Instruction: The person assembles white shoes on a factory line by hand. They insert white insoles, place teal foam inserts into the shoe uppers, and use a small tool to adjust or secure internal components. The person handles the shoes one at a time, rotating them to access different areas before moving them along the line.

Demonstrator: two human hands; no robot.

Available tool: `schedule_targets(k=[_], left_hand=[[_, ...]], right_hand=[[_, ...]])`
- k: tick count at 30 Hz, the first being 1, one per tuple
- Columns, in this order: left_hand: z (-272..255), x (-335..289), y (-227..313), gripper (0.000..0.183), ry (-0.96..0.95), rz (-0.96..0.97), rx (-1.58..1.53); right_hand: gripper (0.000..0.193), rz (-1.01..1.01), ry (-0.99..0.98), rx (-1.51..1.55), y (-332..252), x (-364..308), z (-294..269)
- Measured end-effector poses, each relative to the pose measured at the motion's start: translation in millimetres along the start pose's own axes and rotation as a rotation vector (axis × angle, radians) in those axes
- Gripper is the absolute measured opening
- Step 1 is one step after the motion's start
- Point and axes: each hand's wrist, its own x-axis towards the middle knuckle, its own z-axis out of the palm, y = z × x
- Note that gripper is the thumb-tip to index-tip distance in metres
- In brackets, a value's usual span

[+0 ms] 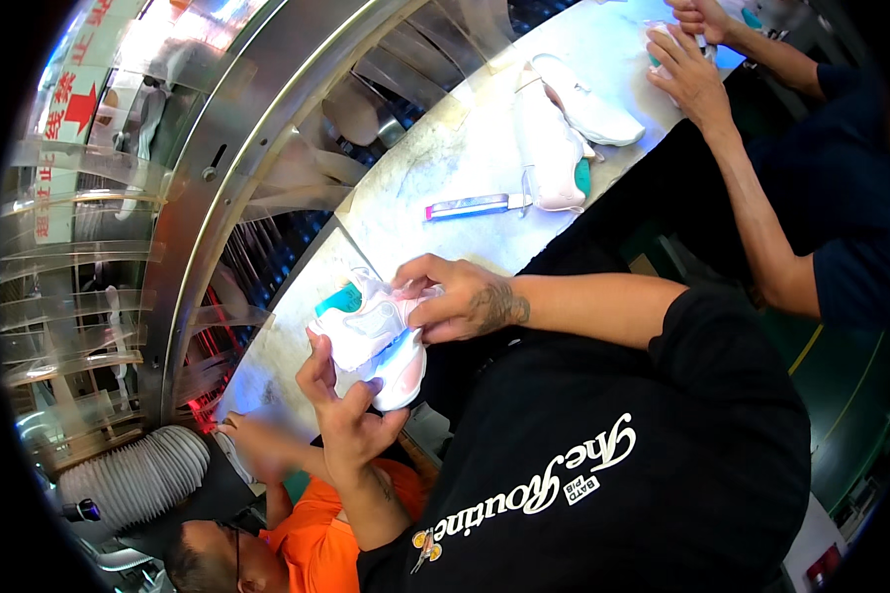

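A white sneaker [361,331] with a teal lining and a pale pink patch on its sole is held over the edge of the workbench, lit bluish. My right hand [450,301] grips its upper side, thumb and fingers closed on it. From below, my left hand [351,405] holds its other side, with the thumb pressed near the sole and the fingers behind it. Some fingertips are hidden by the shoe. On the bench beyond lie two more white sneakers [588,104], one showing teal inside. Nearer lies a slim, flat tool [470,207] with a metal end.
A pale workbench [396,188] runs along a metal-framed machine [203,188] hung with clear plastic strips. At the right, a co-worker in dark blue handles something white with both hands [692,74]. Another person in orange [311,534] works at lower left, near a grey ribbed duct [138,479].
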Motion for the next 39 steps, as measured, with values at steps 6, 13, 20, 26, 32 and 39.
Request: schedule_targets(k=[6, 13, 20, 26, 32, 39], left_hand=[[6, -16, 7, 0.032, 0.046, -0.003, 0.044], [3, -28, 6, 0.036, 0.022, -0.001, 0.087], [7, -31, 3, 0.033, 0.092, -0.031, 0.098], [4, -30, 7, 0.034, 0.067, -0.085, 0.118], [0, -20, 2, 0.036, 0.040, -0.138, 0.097], [3, -8, -5, 0.029, 0.094, -0.033, 0.065]], right_hand=[[0.025, -0.117, 0.105, -0.054, -5, -20, 19], [0.017, -0.239, 0.163, -0.064, -8, -21, 30], [0.019, -0.253, 0.168, -0.139, -6, -20, 34], [0.027, -0.118, 0.051, -0.159, -10, -9, 24], [0.029, -0.083, -0.079, -0.189, -9, 7, 19], [0.037, -0.077, -0.049, -0.120, 10, 3, 12]])
